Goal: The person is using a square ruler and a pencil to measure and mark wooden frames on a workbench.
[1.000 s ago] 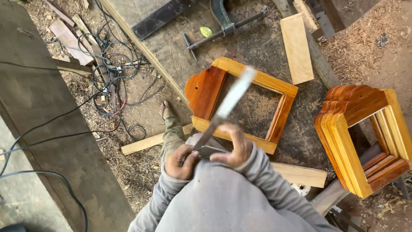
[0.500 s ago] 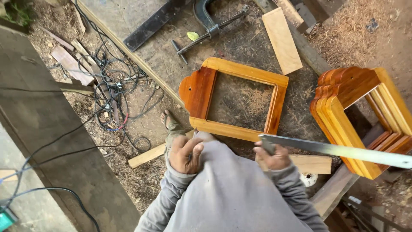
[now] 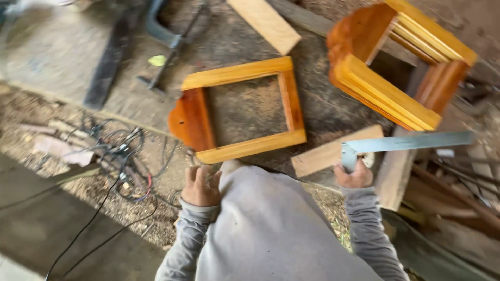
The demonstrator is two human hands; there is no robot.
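Below the orange wooden frame point(image 3: 240, 112), which lies flat on the dusty worktop point(image 3: 333, 112), a person in a grey top reaches out both hands. Just below the frame's lower rail, the left hand point(image 3: 200, 186) is curled at the worktop's edge; what it grips cannot be told. Right of the frame, the right hand point(image 3: 355, 174) clasps one end of a long metal square point(image 3: 409, 142). Above that blade sits a stack of matching frames point(image 3: 398, 60).
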